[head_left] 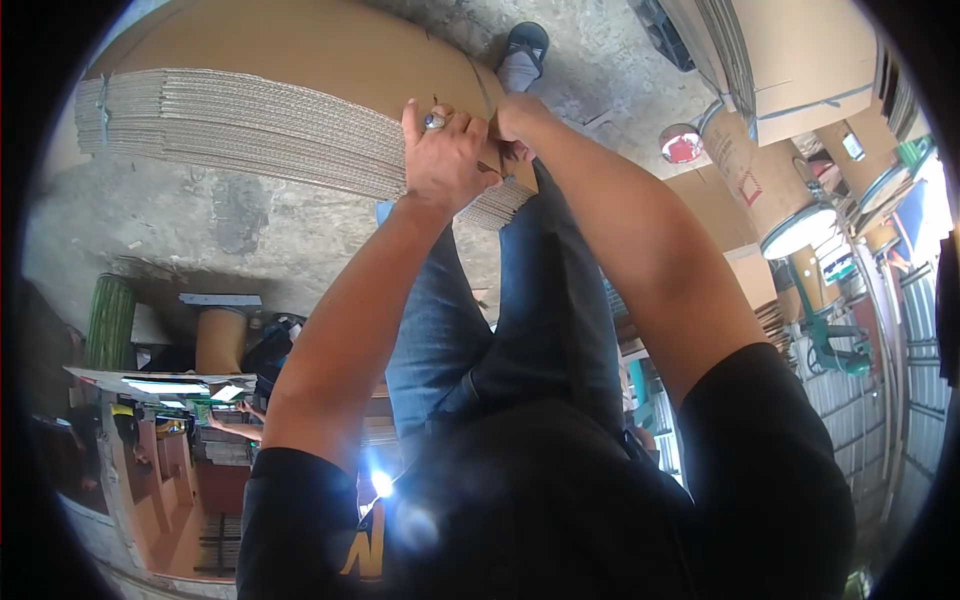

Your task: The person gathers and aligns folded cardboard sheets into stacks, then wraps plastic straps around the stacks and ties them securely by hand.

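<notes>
A thick bundle of flat corrugated cardboard sheets [290,120] lies across the upper left, its layered edges facing me. A thin dark strap crosses the bundle near its right end, and a light blue tie binds the far left end. My left hand [445,158], with a ring on one finger, rests on the top near the right end, fingers partly bent and apart. Right beside it, my right hand [515,122] is closed at the bundle's corner near the strap. Its fingertips are mostly hidden, so what they pinch is unclear.
A shoe [528,42] shows beyond the bundle on the concrete floor [240,215]. More cardboard stacks [805,60] stand at upper right, near a round red-and-white object [681,144]. A green ribbed roll [110,320] is at left. Other people's arms appear at lower left.
</notes>
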Tool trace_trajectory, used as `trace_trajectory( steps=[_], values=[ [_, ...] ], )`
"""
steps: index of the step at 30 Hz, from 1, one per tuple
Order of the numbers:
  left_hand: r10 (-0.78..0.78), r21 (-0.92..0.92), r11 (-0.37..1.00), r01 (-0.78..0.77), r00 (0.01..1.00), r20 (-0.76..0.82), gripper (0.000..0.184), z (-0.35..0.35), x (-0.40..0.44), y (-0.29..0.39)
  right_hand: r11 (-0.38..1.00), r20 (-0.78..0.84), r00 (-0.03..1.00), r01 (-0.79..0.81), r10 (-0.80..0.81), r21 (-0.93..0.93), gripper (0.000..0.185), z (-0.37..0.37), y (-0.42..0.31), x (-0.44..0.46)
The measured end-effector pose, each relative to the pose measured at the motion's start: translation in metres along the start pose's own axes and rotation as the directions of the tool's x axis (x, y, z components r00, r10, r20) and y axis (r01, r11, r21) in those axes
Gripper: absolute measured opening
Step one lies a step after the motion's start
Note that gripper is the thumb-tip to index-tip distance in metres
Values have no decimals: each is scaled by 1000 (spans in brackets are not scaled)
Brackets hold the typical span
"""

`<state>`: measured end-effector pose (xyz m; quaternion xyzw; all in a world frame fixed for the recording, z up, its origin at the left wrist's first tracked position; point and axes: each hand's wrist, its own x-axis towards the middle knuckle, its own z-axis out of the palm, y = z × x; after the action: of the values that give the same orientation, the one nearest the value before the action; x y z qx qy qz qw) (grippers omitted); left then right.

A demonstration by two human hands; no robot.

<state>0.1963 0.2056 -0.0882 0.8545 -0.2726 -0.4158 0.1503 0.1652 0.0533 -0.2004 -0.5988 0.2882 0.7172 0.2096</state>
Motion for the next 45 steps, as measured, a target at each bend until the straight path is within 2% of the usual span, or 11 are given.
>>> trace_trajectory(
  steps=[8,11,17,22,25,28,32,36,40,42,45],
  values=[
    [-30,2,1000,30,999,34,60,-3,1,1,995,21,998,-65,66,-72,17,15,-4,15],
    [-51,21,999,50,997,66,62,-5,1,2,807,48,983,-173,176,565,22,43,4,26],
    [-50,50,998,47,997,55,66,-1,1,4,473,278,899,-417,337,776,24,16,-1,-16],
    [-71,92,994,62,992,101,61,-7,3,7,322,338,930,-368,145,872,22,17,23,-13],
    [-112,220,975,36,933,343,45,-19,21,17,301,380,924,-372,34,878,24,15,32,-6],
    [-92,107,994,28,746,660,45,-15,74,10,281,423,906,-399,-25,873,22,24,44,18],
    [-118,173,985,10,773,623,34,25,109,1,393,439,890,-363,-121,845,14,15,51,5],
    [-85,37,996,80,759,645,24,55,114,-17,393,484,868,-408,-115,824,9,15,53,2],
    [-109,105,993,53,744,659,21,35,109,-1,468,325,937,-233,-127,853,13,10,53,-24],
    [-101,149,989,-3,728,679,21,30,108,3,525,171,920,43,-352,850,19,28,69,0],
    [-146,172,985,24,652,744,23,9,115,24,575,67,898,221,-436,788,28,27,76,-7]
  ],
)
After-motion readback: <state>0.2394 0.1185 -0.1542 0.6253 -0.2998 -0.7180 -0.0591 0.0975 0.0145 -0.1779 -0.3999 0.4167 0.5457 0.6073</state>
